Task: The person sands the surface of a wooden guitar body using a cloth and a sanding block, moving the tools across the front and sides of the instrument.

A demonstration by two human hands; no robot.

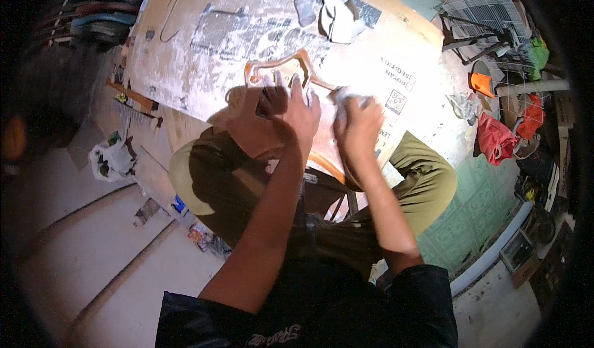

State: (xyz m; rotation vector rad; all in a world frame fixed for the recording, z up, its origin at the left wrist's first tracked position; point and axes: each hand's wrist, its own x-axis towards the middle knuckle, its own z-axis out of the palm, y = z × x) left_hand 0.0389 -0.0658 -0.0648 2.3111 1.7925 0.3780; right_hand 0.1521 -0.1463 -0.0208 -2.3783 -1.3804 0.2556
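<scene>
An orange-brown shaped piece (328, 144) with curved edges and a rimmed opening near its far end lies across the board's near edge and my lap. Its outline resembles a guitar body, though its kind is not certain. My left hand (299, 110) rests on it, fingers spread beside the opening, with a dark shadow to its left. My right hand (359, 122) is closed at the piece's right edge, gripping a pale pad or folded sheet (351, 93). Motion blur hides what that pad is.
Cardboard (396, 57) smeared with white dust forms the work surface. On it lie a grey block (304, 11), a folded white piece (339, 21) and a bent wire (170, 17). A wire rack (489, 26) and red bag (495, 139) stand right; a white plastic bag (112, 160) lies left.
</scene>
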